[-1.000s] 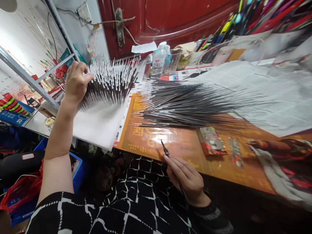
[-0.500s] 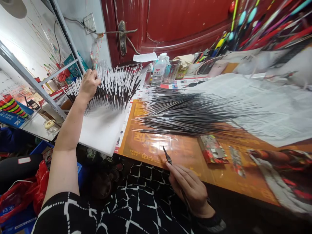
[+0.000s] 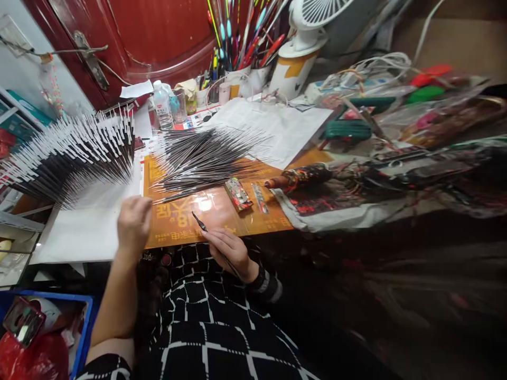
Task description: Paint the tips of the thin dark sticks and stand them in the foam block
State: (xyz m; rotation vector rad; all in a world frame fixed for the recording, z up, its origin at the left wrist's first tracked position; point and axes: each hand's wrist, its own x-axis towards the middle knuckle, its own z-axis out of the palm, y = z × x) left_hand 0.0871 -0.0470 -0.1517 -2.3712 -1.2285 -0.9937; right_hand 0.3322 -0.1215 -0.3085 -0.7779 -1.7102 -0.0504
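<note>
My left hand (image 3: 133,224), smeared by motion, is over the front edge of the white board (image 3: 93,227); its fingers do not show clearly. Behind it, a dense stand of thin dark rods with white tips (image 3: 95,137) rises from the board. My right hand (image 3: 228,250) is closed around a thin dark brush-like tool (image 3: 201,222), its tip pointing up and left over the table's front edge. A heap of loose dark rods (image 3: 202,158) lies beyond it on the orange table cover (image 3: 186,211).
Right of the heap lie a paint-smeared block (image 3: 238,194) and a small flat strip (image 3: 260,198). Farther right, a stained cloth (image 3: 309,216) lies under a paint-spattered tool (image 3: 304,177). Behind stand a bottle (image 3: 161,105), cups of slender sticks and a white fan (image 3: 312,21).
The view has swung right. My left hand has left the stand of white-tipped rods and come back toward me. My right hand still holds the brush-like tool.
</note>
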